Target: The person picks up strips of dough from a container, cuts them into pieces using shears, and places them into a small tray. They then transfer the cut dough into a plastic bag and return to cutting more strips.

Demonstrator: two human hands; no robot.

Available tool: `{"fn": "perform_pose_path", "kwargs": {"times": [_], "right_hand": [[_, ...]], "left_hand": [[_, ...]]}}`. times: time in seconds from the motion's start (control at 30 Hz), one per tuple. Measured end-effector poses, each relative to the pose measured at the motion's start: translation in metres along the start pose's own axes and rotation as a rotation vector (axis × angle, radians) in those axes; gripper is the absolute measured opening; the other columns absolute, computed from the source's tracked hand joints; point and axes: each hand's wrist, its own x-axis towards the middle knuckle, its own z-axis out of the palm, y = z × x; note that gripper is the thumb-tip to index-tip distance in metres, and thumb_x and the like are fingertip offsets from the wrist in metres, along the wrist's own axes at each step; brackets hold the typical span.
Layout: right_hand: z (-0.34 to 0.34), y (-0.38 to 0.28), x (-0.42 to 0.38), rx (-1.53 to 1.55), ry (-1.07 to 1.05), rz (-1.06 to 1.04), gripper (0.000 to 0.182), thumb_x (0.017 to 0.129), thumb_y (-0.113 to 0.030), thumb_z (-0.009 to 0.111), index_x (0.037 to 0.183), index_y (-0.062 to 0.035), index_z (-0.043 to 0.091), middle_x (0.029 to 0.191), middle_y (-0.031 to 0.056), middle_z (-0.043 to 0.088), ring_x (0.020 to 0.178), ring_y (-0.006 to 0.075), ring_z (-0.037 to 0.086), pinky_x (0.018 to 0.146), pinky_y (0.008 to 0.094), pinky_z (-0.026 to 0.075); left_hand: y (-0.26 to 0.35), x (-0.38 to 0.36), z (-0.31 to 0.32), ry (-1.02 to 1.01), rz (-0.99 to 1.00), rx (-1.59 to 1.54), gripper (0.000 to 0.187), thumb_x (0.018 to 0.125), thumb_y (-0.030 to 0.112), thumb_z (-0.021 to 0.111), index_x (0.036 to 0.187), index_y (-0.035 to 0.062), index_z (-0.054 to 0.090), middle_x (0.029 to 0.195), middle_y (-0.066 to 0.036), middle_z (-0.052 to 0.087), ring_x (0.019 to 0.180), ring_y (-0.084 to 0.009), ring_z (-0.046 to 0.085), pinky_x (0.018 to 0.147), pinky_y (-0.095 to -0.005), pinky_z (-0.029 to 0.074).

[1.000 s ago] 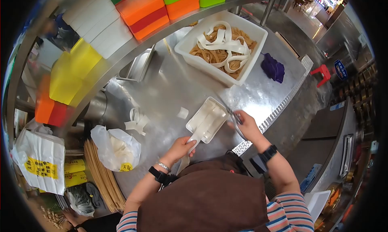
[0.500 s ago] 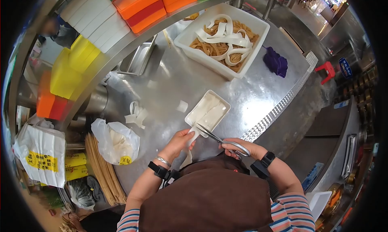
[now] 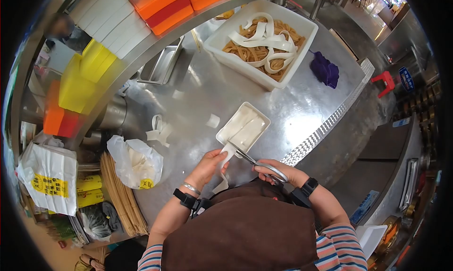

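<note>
A soft white flat strip is pinched between the thumb and fingers of my left hand. Its lower end hangs toward the apron. My right hand is closed around the handles of metal scissors, whose blades lie across the strip at the tray's near corner. Just beyond my hands, a small white tray holds a smooth white layer. Cut white pieces and a small white square lie on the steel table to the left.
A large white bin contains brown strips topped with white ones. Nearby are a purple cloth, a metal pan, a plastic bag and bamboo sticks. Stacked coloured boxes fill the shelf. Another person is at upper left.
My right hand and the scissors have shifted slightly left, with the blade tips a little farther up the strip. My left hand keeps its pinch. The view has moved slightly.
</note>
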Motion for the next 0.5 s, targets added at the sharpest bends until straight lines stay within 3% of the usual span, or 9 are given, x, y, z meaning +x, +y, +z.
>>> {"fn": "perform_pose_path", "kwargs": {"times": [0.17,0.37,0.47,0.5], "right_hand": [[0.006,0.0,0.011,-0.015,0.047,-0.019,0.038,0.086,-0.047,0.061,0.09,-0.0101,0.056,0.064,-0.0043,0.052,0.05,0.0025,0.046,0.044,0.0174,0.037],[0.005,0.004,0.003,-0.047,0.119,-0.057,0.029,0.085,-0.034,0.068,0.093,-0.0065,0.061,0.056,-0.0034,0.049,0.043,0.0035,0.043,0.041,0.0192,0.036],[0.011,-0.005,-0.007,-0.019,0.178,-0.152,0.031,0.082,-0.027,0.073,0.1,-0.0059,0.059,0.064,-0.0024,0.054,0.053,0.0053,0.05,0.05,0.0202,0.042],[0.017,-0.01,-0.004,-0.032,0.23,-0.347,0.035,0.08,-0.024,0.074,0.104,-0.006,0.057,0.07,-0.0015,0.055,0.062,0.0063,0.053,0.057,0.0214,0.044]], "left_hand": [[-0.003,0.004,0.0,0.026,-0.037,0.022,0.022,0.093,0.022,0.054,0.099,0.0014,0.059,0.069,-0.002,0.057,0.054,-0.0089,0.05,0.052,-0.0223,0.041],[0.0,-0.004,-0.006,0.006,-0.034,0.08,0.021,0.094,0.022,0.053,0.097,0.0015,0.059,0.07,-0.002,0.058,0.056,-0.0087,0.051,0.052,-0.0225,0.042],[0.009,-0.024,0.004,-0.036,0.012,0.253,0.021,0.096,0.022,0.05,0.098,0.0028,0.058,0.071,-0.002,0.058,0.058,-0.0086,0.053,0.055,-0.0226,0.044],[0.011,-0.029,0.012,-0.083,0.035,0.287,0.02,0.097,0.021,0.048,0.099,0.0034,0.058,0.072,-0.002,0.059,0.06,-0.0087,0.054,0.057,-0.0229,0.045]]}}
